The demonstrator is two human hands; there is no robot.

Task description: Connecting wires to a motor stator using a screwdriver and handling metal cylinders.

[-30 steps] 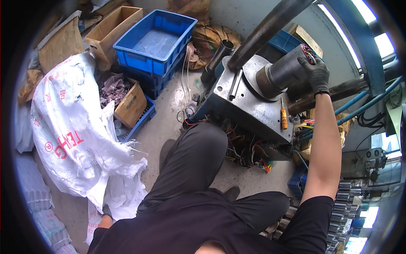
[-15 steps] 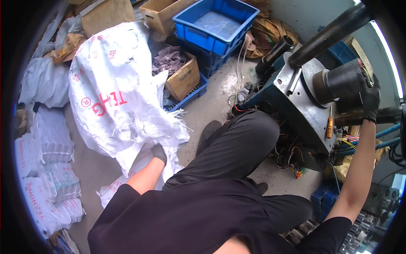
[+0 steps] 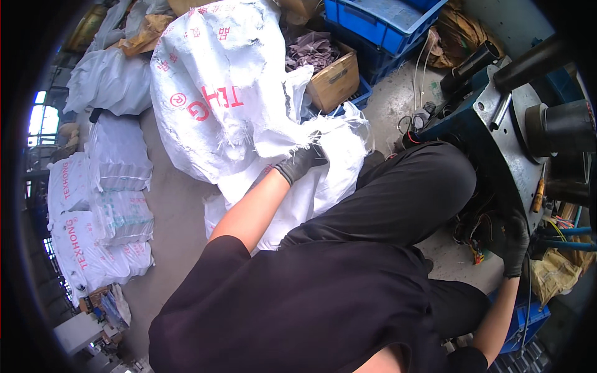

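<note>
Left fingers (image 3: 316, 156) (spread unclear) against sack (image 3: 227, 115)

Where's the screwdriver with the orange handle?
In the head view, the screwdriver is at the right, on the machine's metal top, below the thick dark cylinder and above the right hand.

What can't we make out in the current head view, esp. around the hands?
All head view:
Left hand: fingertips hidden by folds of the white sack; grip unclear.
White sack: inside hidden by its own fabric.
Right hand: fingers dark against the machine's shadowed side; contact unclear.
Dark cylinder: outer end lost at the fisheye rim.
Upper blue bin: cut off by the top edge.
</note>
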